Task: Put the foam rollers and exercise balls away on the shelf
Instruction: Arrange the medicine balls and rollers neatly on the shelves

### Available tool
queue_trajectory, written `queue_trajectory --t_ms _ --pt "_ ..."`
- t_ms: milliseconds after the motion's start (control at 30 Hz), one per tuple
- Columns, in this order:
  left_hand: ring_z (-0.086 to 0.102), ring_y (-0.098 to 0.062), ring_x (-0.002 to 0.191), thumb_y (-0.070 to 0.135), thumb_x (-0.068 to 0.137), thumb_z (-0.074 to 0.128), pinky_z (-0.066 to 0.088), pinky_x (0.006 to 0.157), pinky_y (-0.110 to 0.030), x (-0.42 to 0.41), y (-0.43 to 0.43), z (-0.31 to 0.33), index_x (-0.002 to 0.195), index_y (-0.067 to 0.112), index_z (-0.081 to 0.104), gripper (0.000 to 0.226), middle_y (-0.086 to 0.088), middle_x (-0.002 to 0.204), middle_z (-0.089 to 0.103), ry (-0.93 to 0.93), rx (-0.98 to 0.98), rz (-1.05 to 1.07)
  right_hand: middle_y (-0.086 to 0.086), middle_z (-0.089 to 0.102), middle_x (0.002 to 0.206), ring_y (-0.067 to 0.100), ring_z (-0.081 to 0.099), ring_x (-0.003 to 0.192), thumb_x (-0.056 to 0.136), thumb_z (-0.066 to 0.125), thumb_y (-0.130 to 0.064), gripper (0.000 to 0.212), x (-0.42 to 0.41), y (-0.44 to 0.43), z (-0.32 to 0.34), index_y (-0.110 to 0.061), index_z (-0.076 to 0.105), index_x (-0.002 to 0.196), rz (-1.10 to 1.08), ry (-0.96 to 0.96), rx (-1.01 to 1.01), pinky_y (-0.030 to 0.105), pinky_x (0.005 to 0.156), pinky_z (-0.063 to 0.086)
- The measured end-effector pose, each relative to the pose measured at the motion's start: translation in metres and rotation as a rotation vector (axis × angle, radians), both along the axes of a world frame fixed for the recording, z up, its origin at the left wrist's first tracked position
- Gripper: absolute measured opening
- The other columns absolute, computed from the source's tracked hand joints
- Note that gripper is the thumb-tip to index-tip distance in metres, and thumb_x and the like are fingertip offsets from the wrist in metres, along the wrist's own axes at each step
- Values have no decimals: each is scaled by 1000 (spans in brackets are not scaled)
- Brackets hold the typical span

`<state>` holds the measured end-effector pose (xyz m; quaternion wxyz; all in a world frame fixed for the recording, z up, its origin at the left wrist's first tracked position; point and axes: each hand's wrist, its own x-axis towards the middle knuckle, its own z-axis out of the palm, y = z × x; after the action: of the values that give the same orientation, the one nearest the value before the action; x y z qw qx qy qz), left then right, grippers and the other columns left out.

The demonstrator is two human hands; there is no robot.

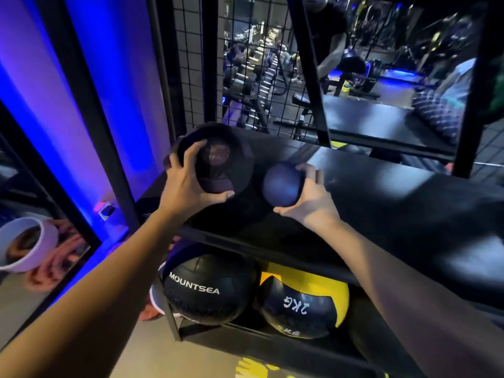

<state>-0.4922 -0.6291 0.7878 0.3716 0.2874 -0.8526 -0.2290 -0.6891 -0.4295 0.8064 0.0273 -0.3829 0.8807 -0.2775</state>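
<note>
Blue-lit gym [387, 77] — matte black shelf [381, 203], wire-mesh back [191, 64].

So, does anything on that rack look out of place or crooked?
Nothing much. The yellow-and-black ball on the lower shelf lies with its 2KG label upside down, beside the MOUNTSEA ball, which reads upright. No damage shows.

One large dark ball [218, 162], one small blue ball [281, 185], two medicine balls [207, 290] [302, 304] and one foam roller [433, 115].

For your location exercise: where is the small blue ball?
Head view, centre: the right hand holds the small blue ball at the black shelf, right of the larger dark ball.
</note>
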Motion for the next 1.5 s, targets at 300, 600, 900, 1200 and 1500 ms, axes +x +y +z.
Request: queue_trajectory --t_ms 300,600,900,1200,1500 --pt "32 -43 132 65 50 91 37 113 -58 15 11 -14 158 34 26 129 -22 151 22 -18 -204 41 11 20 153 50 51 127 58 96 -42 134 14 6 12 -47 1 152 156 131 298 53 103 49" --pt "28 -43 145 67 88 60 30 118 -57 34 30 -9 131 16 52 68 -24 150 27 101 -183 -5 -1 9 162 31 13 154 57 79 -79 123 16 21 -6 -43 12 154 318 -48 64 53 124 25" --pt "28 -35 149 54 83 76 32 117 -60 35 46 5 143 8 34 86 -15 136 55 108 -238 -2 -5 5 169 32 7 157 68 82 -67 116 31 24 -12 -35 17 158 355 28 93 54 125 20" --pt "17 -44 149 65 87 62 25 121 -60 45 46 7 157 39 32 81 -10 164 22 -130 -271 34 -2 5 170 37 7 156 56 86 -70 124 28 22 -6 -45 17 156 285 -69 90 63 122 20" --pt "6 -43 154 72 88 54 20 117 -72 39 56 23 160 42 13 89 -5 169 9 -280 -293 64 -1 -1 171 37 6 156 52 89 -69 135 31 25 -7 -50 8 158 258 -153 95 59 123 21"
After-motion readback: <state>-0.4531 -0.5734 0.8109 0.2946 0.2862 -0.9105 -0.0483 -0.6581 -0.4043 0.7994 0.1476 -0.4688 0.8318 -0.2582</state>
